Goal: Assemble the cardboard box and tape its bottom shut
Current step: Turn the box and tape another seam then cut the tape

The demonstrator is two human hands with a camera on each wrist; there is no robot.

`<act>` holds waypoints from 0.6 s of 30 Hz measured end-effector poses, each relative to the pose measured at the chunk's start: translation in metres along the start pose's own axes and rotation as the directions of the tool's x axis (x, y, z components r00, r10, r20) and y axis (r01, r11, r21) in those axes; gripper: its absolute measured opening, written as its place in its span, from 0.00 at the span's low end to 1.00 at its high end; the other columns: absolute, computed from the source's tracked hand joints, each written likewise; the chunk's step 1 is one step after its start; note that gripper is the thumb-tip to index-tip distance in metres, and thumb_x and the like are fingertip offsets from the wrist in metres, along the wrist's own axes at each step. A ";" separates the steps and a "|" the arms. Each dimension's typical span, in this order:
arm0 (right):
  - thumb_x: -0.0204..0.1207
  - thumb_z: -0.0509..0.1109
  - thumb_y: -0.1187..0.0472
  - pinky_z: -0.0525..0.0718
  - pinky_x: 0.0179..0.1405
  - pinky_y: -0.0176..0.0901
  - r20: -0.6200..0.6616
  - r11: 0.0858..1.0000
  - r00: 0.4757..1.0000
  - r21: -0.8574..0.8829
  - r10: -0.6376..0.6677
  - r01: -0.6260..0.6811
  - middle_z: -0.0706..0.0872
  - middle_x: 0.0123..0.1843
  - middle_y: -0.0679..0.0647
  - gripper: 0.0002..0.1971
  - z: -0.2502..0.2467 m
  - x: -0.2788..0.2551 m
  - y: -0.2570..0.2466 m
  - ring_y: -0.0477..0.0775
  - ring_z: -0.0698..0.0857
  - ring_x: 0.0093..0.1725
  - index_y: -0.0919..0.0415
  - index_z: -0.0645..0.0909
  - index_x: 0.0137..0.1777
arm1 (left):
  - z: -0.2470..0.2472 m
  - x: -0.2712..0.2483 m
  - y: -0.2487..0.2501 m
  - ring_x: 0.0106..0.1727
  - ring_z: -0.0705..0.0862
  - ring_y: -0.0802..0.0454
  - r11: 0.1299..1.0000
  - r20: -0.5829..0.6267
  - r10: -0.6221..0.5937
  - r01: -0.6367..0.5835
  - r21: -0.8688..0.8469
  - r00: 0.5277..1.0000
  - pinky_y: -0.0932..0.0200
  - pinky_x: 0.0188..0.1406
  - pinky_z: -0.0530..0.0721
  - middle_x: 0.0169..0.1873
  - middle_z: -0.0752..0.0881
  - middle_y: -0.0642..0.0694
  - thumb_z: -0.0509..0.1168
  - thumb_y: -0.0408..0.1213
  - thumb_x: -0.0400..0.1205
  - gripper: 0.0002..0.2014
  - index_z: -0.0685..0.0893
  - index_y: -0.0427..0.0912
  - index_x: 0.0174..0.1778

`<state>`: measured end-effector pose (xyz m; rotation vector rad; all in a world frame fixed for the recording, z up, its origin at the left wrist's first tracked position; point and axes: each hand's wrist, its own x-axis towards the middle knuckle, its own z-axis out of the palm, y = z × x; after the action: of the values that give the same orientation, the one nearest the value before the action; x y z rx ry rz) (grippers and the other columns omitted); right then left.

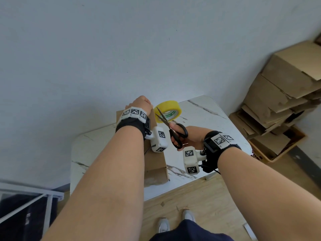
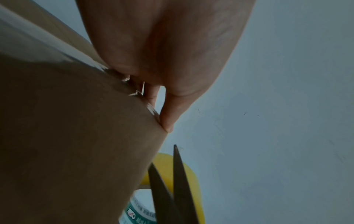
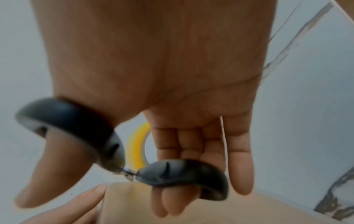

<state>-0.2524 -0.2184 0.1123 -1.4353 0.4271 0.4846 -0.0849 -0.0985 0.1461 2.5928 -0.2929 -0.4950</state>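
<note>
Gripping black-handled scissors [image 1: 171, 128] with the right hand [image 1: 191, 136], thumb through one loop and fingers through the other, blades parted and pointing up and away toward the yellow tape roll [image 1: 168, 111]. Pinching the far top corner of the cardboard box [image 1: 154, 164] with the left hand [image 1: 141, 103], fingers curled over the edge and thumb tip pressed along it in the left wrist view, where a glossy strip of clear tape [image 2: 63, 59] is lying along the top edge under the fingers. Standing the box on the white marbled table [image 1: 205, 122], just left of the tape roll, which is sitting upright beside it. Keeping the scissor tips just beside the box corner, apart from the left hand. Leaving stacked flattened cartons [image 1: 284, 94] against the wall on the right.
</note>
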 end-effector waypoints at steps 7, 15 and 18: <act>0.81 0.62 0.40 0.78 0.34 0.40 -0.090 0.999 0.996 0.036 0.006 -0.003 0.76 0.30 0.58 0.27 0.008 0.014 -0.022 0.52 0.75 0.26 0.65 0.77 0.35 | -0.002 -0.006 0.004 0.62 0.82 0.40 1.000 0.013 -0.030 0.030 -0.004 0.999 0.44 0.68 0.77 0.60 0.85 0.45 0.65 0.42 0.80 0.01 0.80 0.52 0.46; 0.81 0.65 0.44 0.78 0.27 0.34 -0.098 0.997 0.995 0.067 0.029 -0.022 0.79 0.23 0.50 0.21 -0.002 0.021 -0.022 0.46 0.77 0.22 0.62 0.74 0.36 | -0.008 -0.005 0.015 0.61 0.83 0.37 0.999 0.033 -0.046 0.046 0.000 0.998 0.47 0.63 0.81 0.62 0.83 0.39 0.64 0.33 0.79 0.09 0.82 0.41 0.54; 0.80 0.65 0.43 0.76 0.31 0.36 -0.100 0.999 0.994 0.020 0.036 -0.034 0.78 0.27 0.52 0.22 -0.004 0.022 -0.022 0.49 0.75 0.26 0.62 0.75 0.36 | -0.009 0.000 0.023 0.73 0.75 0.42 0.998 0.096 0.044 -0.047 0.030 0.994 0.53 0.71 0.74 0.75 0.74 0.42 0.57 0.26 0.82 0.22 0.75 0.43 0.72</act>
<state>-0.2219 -0.2230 0.1182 -1.4405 0.5373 0.4369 -0.0843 -0.1141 0.1649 2.5914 -0.3936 -0.6031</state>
